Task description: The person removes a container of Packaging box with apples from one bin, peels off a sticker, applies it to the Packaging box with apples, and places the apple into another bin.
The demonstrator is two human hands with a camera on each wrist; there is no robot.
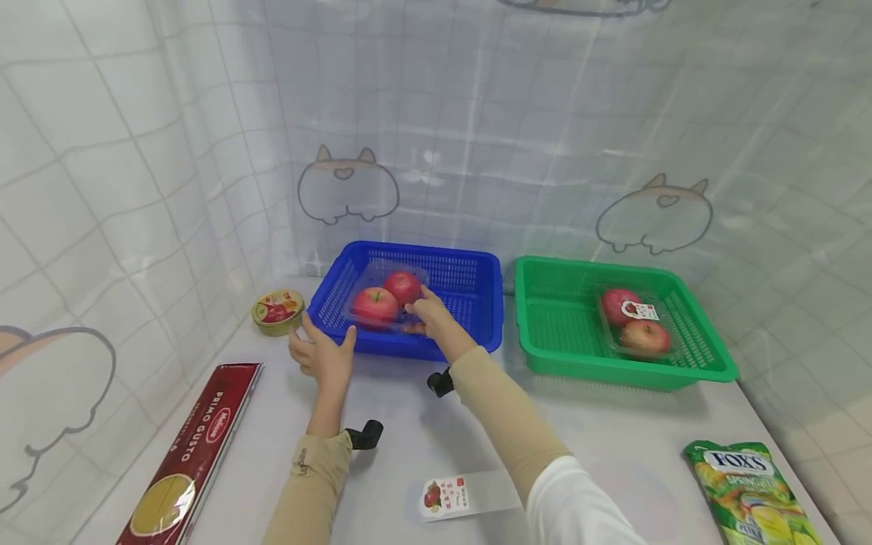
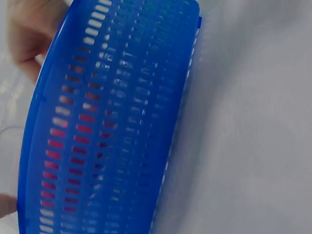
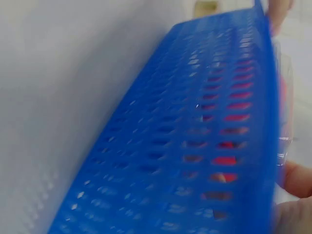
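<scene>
A clear plastic box (image 1: 361,306) with two red apples (image 1: 376,306) lies in the left part of the blue basket (image 1: 470,344), slightly tilted. My right hand (image 1: 436,318) reaches over the basket's front rim and holds the box by its right side; in the right wrist view its fingers (image 3: 298,181) show beside the box's clear edge. At the basket's front left corner is my left hand (image 1: 325,356), fingers spread and thumb near the rim. Only one fingertip (image 2: 7,204) of it shows in the left wrist view, by the rim. The basket wall hides much of the box there.
To the right stands a green basket (image 1: 538,362) with another clear box of two apples (image 1: 645,336). A round tin (image 1: 278,312) sits left of the blue basket. Around the front lie a red pasta pack (image 1: 197,446), a label strip (image 1: 446,496) and a green FOX'S candy bag (image 1: 749,492).
</scene>
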